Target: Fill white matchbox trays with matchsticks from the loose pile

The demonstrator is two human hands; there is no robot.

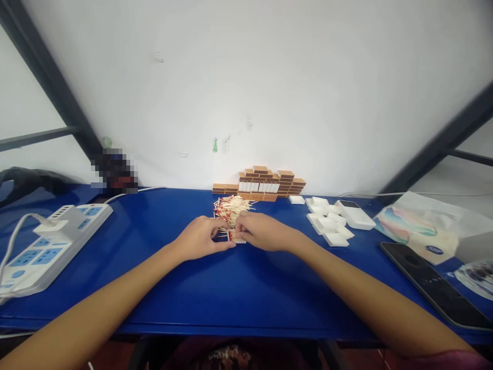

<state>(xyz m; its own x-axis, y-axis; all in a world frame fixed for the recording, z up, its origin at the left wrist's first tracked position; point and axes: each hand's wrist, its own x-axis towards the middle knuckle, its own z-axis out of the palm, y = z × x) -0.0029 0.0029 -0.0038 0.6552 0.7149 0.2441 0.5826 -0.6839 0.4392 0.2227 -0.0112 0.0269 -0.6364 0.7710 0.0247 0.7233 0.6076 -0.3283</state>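
A small white matchbox tray (234,237) with red-tipped matches in it lies on the blue table (215,288). My left hand (200,237) curls around its left side, thumb and fingers closed on it. My right hand (261,231) pinches at the tray's top from the right, fingers pressed together; what they grip is hidden. Just behind both hands lies a loose pile of matches (230,207).
Stacked brown matchboxes (265,184) stand against the wall. Several empty white trays (329,221) lie to the right, beside a white device (356,215). A phone (433,285) and a tissue pack (418,234) sit far right. A white power strip (50,241) lies at left.
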